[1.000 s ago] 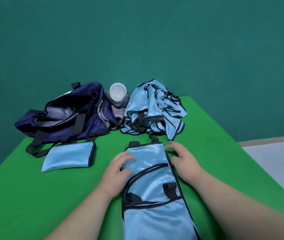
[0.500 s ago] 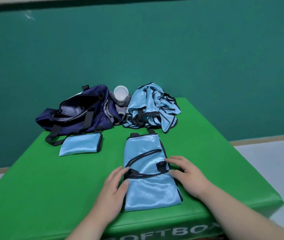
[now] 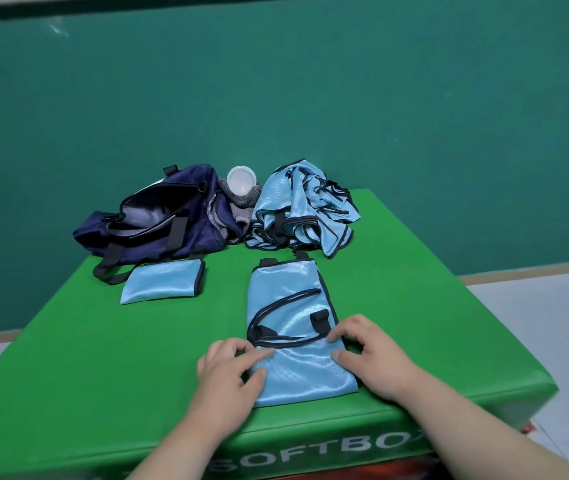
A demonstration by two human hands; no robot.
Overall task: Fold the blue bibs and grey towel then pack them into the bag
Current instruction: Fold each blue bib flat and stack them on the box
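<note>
My left hand, my right hand: fingers curled, pinching side edges of long bib at near edge of surface. Folded bib, bag, bib pile, grey towel: toward far edge.

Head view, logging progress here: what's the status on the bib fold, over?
Left hand and right hand pinch near sides of long bib. One folded bib by open bag. Unfolded pile behind, nothing blocking the fold.
</note>
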